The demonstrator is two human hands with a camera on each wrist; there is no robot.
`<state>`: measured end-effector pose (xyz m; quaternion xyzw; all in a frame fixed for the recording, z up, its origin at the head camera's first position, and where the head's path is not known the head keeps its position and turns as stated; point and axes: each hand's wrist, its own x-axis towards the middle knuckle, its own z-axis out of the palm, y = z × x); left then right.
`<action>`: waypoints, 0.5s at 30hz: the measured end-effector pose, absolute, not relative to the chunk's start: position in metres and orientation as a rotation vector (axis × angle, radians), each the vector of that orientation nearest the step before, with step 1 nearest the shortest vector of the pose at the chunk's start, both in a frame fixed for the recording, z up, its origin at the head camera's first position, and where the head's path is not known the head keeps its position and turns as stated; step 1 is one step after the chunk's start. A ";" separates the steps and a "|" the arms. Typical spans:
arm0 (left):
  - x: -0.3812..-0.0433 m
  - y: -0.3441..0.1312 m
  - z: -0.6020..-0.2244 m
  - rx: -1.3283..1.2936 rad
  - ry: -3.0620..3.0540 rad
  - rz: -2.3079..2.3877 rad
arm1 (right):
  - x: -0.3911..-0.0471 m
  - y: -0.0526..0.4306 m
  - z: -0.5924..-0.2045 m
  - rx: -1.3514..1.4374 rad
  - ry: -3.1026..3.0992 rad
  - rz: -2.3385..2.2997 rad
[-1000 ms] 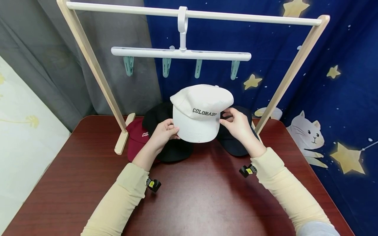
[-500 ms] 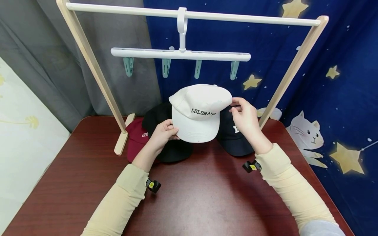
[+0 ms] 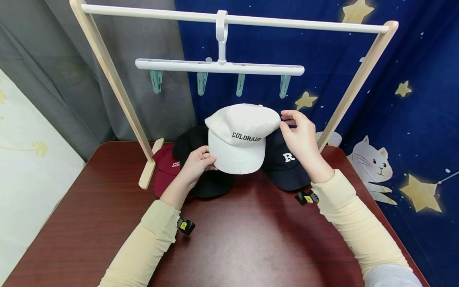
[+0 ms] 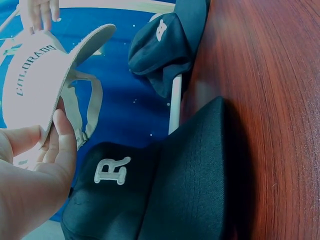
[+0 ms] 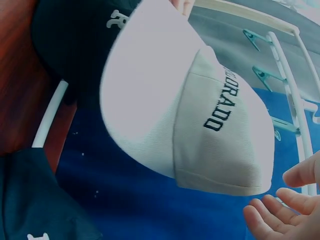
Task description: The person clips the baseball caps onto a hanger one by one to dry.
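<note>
My left hand (image 3: 195, 165) pinches the left edge of a white cap's brim. The white cap (image 3: 240, 139), lettered COLORADO, is held up above the table, brim low and crown towards the hanger. My right hand (image 3: 302, 135) is beside the crown's right side. In the right wrist view its fingers (image 5: 272, 215) are spread apart from the crown and hold nothing. Behind my left hand lies a black cap (image 3: 216, 185), overlapping a maroon cap (image 3: 165, 169). A dark navy cap (image 3: 287, 173) with a white R lies below my right hand.
Above the cap, a white hanger (image 3: 219, 67) with several teal clips (image 3: 202, 83) hangs from the white rod (image 3: 161, 14) of a wooden stand (image 3: 118, 87). The stand's feet rest on the brown table (image 3: 229, 239). Grey and blue curtains hang behind.
My right hand has let go of the white cap's brim and moved up and right beside the crown, uncovering the navy cap's R. My left hand still grips the brim, nearly in place.
</note>
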<state>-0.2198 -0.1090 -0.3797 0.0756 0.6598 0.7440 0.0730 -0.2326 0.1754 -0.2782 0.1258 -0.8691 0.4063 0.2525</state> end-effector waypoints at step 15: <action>-0.222 -0.110 -0.380 0.233 1.981 2.230 | -0.235 0.166 -0.257 0.388 -2.329 1.166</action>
